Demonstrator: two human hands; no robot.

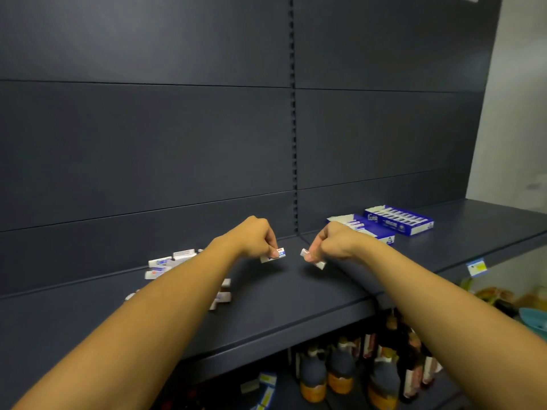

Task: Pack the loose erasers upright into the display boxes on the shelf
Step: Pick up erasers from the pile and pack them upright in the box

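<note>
Gripping erasers (seemingly) both hands (260, 238).

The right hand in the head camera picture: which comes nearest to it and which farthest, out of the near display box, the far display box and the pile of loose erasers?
1. Near display box, right behind the right hand.
2. Far display box, further right and back.
3. Pile of loose erasers, away on the left, past the left hand.
</note>
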